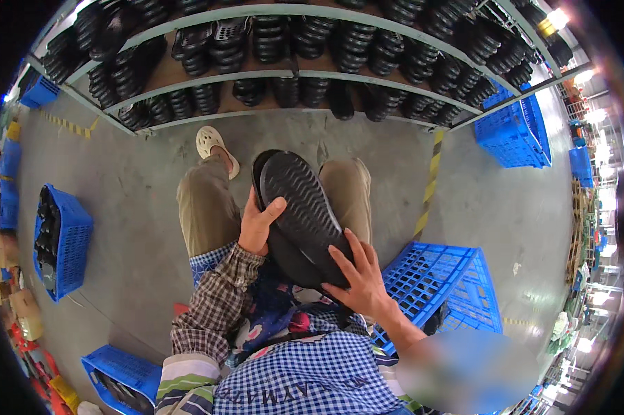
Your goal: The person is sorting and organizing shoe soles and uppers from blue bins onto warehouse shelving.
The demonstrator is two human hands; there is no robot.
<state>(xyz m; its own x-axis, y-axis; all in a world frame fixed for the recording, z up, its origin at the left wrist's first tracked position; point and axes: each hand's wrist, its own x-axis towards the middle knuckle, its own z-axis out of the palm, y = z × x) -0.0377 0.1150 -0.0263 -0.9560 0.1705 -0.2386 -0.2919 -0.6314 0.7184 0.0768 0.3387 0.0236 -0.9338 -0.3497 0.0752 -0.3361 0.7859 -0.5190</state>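
A pair of black shoes [299, 200], one laid over the other, is held above my lap. The upper one shows a sole with wavy tread; the lower one is mostly hidden beneath it. My left hand [260, 225] grips the pair from the left side, thumb on the top sole and fingers tucked behind. At the lower right end, my right hand [359, 275] rests its fingers along the edge, its thumb near the bottom tip. A checked sleeve covers my left forearm, and a blue checked apron [298, 377] lies under the shoes.
Ahead stands a metal rack [291, 73] with rows of stacked black shoes. A blue crate [429, 277] sits tilted close by my right side. Other blue crates with black items are at the left [66, 242], lower left [122, 380] and far right [512, 131]. Yellow-black tape [429, 180] marks the floor.
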